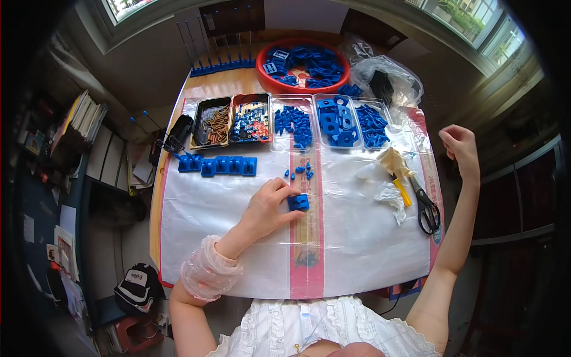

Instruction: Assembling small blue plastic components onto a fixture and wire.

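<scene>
My left hand (265,207) pinches a small blue plastic block (298,203) between thumb and fingers, low over the middle of the white-covered table. Just beyond it lie several tiny loose blue pieces (301,171). Out past the table's right edge, my right hand (461,146) is raised with its fingers curled closed; whatever it may hold is too small or hidden to make out. To the left of the pinched block, a row of similar blue plastic parts (229,165) stands on the sheet.
Trays of brown screws (216,126), small mixed hardware (251,122) and blue parts (337,121) line the middle. Behind them stand a red basin (262,72) of blue parts and a rack of thin rods (221,66). Black scissors (427,214) and a yellow-handled tool (402,191) lie right.
</scene>
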A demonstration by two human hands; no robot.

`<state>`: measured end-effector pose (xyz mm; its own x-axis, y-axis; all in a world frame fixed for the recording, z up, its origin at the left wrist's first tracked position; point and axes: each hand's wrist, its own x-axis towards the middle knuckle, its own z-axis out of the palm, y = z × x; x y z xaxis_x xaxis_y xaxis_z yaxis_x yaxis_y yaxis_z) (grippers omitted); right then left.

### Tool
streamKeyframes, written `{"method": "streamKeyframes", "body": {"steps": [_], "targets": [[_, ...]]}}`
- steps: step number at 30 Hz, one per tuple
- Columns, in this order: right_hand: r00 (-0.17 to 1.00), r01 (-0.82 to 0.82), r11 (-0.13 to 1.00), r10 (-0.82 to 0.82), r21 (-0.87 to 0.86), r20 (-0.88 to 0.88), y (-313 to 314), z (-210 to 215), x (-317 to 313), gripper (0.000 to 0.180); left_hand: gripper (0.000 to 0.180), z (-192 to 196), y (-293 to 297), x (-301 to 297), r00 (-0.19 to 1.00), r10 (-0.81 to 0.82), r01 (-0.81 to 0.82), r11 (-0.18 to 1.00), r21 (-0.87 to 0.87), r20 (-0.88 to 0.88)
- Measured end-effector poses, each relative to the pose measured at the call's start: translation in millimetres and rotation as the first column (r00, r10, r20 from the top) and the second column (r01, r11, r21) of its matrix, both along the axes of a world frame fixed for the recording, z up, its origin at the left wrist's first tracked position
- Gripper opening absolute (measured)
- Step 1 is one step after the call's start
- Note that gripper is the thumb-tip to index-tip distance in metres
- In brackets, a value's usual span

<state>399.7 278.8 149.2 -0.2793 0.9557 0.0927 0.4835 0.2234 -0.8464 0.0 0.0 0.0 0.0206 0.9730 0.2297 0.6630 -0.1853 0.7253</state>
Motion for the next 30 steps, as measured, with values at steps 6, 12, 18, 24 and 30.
{"method": "streamKeyframes", "body": {"steps": [6, 12, 18, 24, 30], "targets": [[0.909, -0.086, 0.996, 0.073, -0.012, -0.411, -127.3, 3.8, -58.0, 0.006, 0.024, 3.3, 3.4, 2.6, 0.966, 0.073, -0.060, 0.996, -0.059, 0.249], [0.848, -0.440, 0.853, 0.498, 0.282, -0.182, -175.7, -43.0, -168.3, 0.009, 0.020, -6.1, 2.7, 2.7, 0.954, 0.063, -0.052, 0.998, -0.044, 0.294], [0.825, -0.469, 0.811, 0.544, 0.349, -0.156, -179.6, -101.2, -206.7, 0.011, 0.018, -10.6, 2.5, 3.1, 0.947, 0.084, -0.079, 0.996, -0.030, 0.310], [0.836, -0.427, 0.830, 0.514, 0.360, -0.192, -183.9, -138.3, -207.8, 0.007, 0.022, -11.7, 3.1, 1.6, 0.953, 0.061, -0.061, 0.998, -0.008, 0.296], [0.834, -0.428, 0.801, 0.529, 0.418, -0.160, -179.8, -145.3, -208.7, 0.011, 0.021, -10.9, 2.2, 0.0, 0.956, 0.063, -0.060, 0.998, -0.020, 0.287]]}}
